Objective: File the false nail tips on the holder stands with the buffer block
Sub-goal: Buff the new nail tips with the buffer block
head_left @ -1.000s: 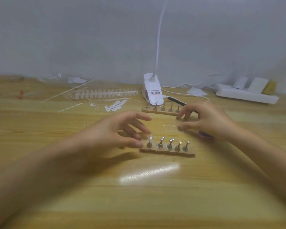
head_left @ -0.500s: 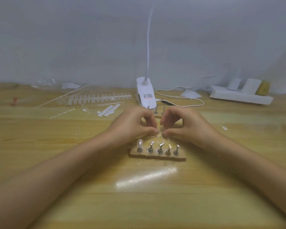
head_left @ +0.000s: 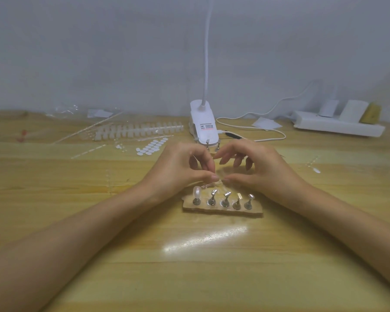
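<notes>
Hands meeting just behind the near row of holder stands [head_left: 226,199], head view. The left hand [head_left: 180,170] and the right hand [head_left: 263,170] are set thumb to thumb, and a small clear piece [head_left: 217,182] is pinched between the thumb and forefinger tips [head_left: 213,177] of both. The other fingers are loosely curled above it, and nothing else is held. The piece is too small to be identified, though a further tip being readied for mounting is suggested. Directly below the pinching fingertips, five stands are seated in a wooden base [head_left: 221,211]. A pearly nail tip [head_left: 197,192] is carried only by the stand under the left thumb, and the four stands toward the right hand are seen bare. A second holder [head_left: 212,147] is partly hidden beyond the fingers, in front of a lamp base [head_left: 203,124]. Well to the left of the left hand, a strip of unused tips [head_left: 140,130] and a sheet of white tabs [head_left: 152,146] are laid out. No buffer block can be made out in either hand or near the fingers. Progress is therefore judged early: mounting is unfinished, filing is not yet begun, and the block is yet to be picked up before any tip is buffed.
</notes>
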Demonstrator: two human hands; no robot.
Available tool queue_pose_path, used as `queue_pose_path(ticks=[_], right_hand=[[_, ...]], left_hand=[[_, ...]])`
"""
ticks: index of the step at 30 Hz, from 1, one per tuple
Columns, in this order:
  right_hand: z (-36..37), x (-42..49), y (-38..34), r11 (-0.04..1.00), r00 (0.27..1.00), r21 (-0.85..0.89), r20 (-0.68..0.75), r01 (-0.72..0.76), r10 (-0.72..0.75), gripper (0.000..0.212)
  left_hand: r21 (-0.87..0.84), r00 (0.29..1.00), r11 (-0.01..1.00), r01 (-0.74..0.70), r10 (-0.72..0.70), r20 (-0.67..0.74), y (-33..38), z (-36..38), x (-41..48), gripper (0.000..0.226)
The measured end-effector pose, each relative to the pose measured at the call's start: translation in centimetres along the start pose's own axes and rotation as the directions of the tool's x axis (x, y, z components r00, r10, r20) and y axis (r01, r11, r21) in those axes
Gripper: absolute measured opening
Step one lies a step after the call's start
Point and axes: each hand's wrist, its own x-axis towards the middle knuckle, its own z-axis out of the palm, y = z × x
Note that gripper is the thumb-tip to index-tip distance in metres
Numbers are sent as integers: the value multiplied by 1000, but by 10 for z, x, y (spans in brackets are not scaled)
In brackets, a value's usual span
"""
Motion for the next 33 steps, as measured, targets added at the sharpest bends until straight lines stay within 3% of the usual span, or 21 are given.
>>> queue_pose_path(ticks=[3, 7, 12, 15, 18, 20, 23, 25, 29, 31, 33], right_hand=[[-2, 0, 1, 998, 998, 12, 12, -55, 55, 39], [-10, 3, 1, 978, 990, 159, 46, -137, 131, 27], [-15, 6, -1, 911, 965, 328, 156, -251, 210, 31], [-15, 5, -3, 863, 958, 421, 192, -278, 215, 32], [-14, 5, -6, 863, 977, 459, 125, -211, 172, 31], [-13, 4, -7, 953, 998, 298, -13, -49, 56, 31], [-14, 3, -9, 988, 982, 15, -120, 152, -149, 33], [-13, 3, -8, 977, 969, -39, -130, 209, -212, 32], [-17, 5, -6, 954, 996, 295, -57, -55, 75, 32], [-18, 5, -3, 950, 987, 271, 1, -158, 163, 31], [-19, 6, 0, 980, 986, 108, 27, -169, 167, 28]], left_hand=[[33, 997, 998, -60, 62, -44, 2, 3, -3, 16], [78, 967, 972, -223, 231, -110, 4, 1, -4, 17], [316, 870, 846, -430, 482, -104, 1, -2, 0, 16], [362, 834, 809, -463, 536, -132, -2, -5, 2, 14], [156, 899, 914, -374, 399, -180, -2, -5, 3, 13], [-73, 954, 971, -227, 207, -216, -1, -5, 4, 29], [-392, 990, 920, 26, -78, -118, 0, -7, 7, 44], [-460, 981, 870, 177, -195, 9, -2, -7, 7, 44], [-550, 979, 818, 171, -205, 0, -4, -9, 8, 35], [-559, 980, 819, 131, -191, -51, -4, -11, 8, 33], [-548, 978, 826, 133, -200, -64, -6, -11, 7, 28]])
